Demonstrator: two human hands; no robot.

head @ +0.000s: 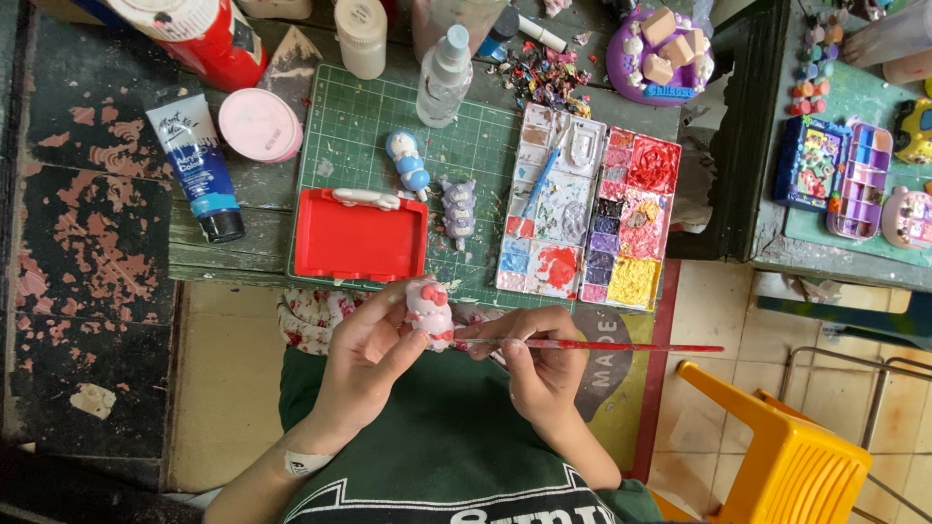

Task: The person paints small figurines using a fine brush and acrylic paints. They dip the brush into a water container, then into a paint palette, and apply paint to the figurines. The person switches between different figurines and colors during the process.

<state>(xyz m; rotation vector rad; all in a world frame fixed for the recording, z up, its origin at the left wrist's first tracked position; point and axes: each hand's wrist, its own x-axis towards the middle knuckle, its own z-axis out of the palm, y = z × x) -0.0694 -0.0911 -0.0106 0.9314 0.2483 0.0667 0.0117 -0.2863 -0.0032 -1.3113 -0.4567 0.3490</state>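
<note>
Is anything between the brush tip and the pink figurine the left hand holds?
Nothing visible. The right hand holds the paintbrush with its tip at the pink figurine, held by the left hand.

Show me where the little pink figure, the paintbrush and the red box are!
pink figure (428, 309), head view, on its body, held in the left hand.
paintbrush (621, 346), head view, on its red handle.
red box (357, 238), head view, on its flat middle.
</note>
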